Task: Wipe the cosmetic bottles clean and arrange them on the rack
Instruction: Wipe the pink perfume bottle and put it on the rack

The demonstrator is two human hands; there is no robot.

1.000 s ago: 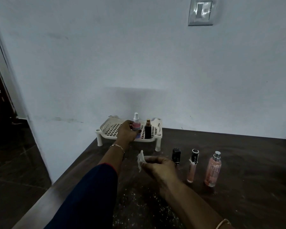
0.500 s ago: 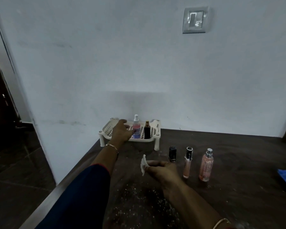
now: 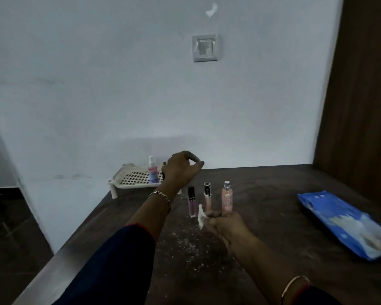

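1. Left hand (image 3: 180, 170) is held raised above the right end of the rack (image 3: 130, 179), with fingers loosely curled and nothing held in them. The right hand (image 3: 223, 225) is kept lower and nearer, well apart from the left one, and a crumpled white wipe (image 3: 200, 215) is pinched in its fingertips.
2. The rack is placed by the wall at the far left of the table (image 3: 273, 194). One spray bottle (image 3: 152, 172) stands upright on it. A dark sliver beside that bottle is hidden by the left hand and cannot be identified.
3. Three bottles stand upright in a row on the table, just beyond the right hand: a lip-gloss tube (image 3: 191, 202), a second tube (image 3: 207, 199) and a pink bottle (image 3: 227, 198). It is judged that these are not yet wiped.
4. The row is narrow and the tubes are slim, so a neighbour could be knocked over if one is reached for carelessly. A tube could also tip on the perforated rack floor if it is set down crooked.
5. White specks (image 3: 185, 243) are scattered on the table, and a cleaned bottle could be dirtied again if it is put down there.
6. No brand or writing can be read. The bottle labels are too small and dim, and the print on the blue packet (image 3: 348, 225) at the right is blurred.
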